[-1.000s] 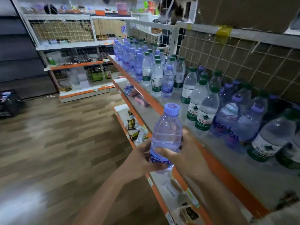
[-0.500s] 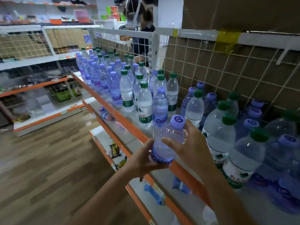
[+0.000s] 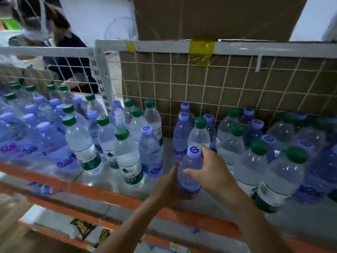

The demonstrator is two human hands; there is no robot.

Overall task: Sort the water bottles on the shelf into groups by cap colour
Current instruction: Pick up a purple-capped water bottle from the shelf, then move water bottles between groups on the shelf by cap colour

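I hold a purple-capped water bottle (image 3: 190, 167) with both hands over the front middle of the grey shelf (image 3: 113, 187). My left hand (image 3: 168, 189) cups its base and lower side. My right hand (image 3: 212, 168) wraps its upper body just below the cap. Several purple-capped bottles (image 3: 43, 137) crowd the left of the shelf. Green-capped bottles (image 3: 125, 157) stand mixed among them at centre-left. On the right, green-capped bottles (image 3: 282, 178) and purple-capped bottles (image 3: 182, 132) stand mixed together.
A wire grid back panel (image 3: 228, 84) backed by cardboard closes the shelf's rear. A white upright post (image 3: 101, 73) divides the bays. The shelf's orange front edge (image 3: 109, 194) runs below my hands. A person (image 3: 60, 39) stands behind the grid at upper left. Snack packets (image 3: 82, 227) lie on a lower shelf.
My view has swung right to face the shelf squarely. Both hands have carried the purple-capped bottle forward over the shelf, between the left and right clusters.
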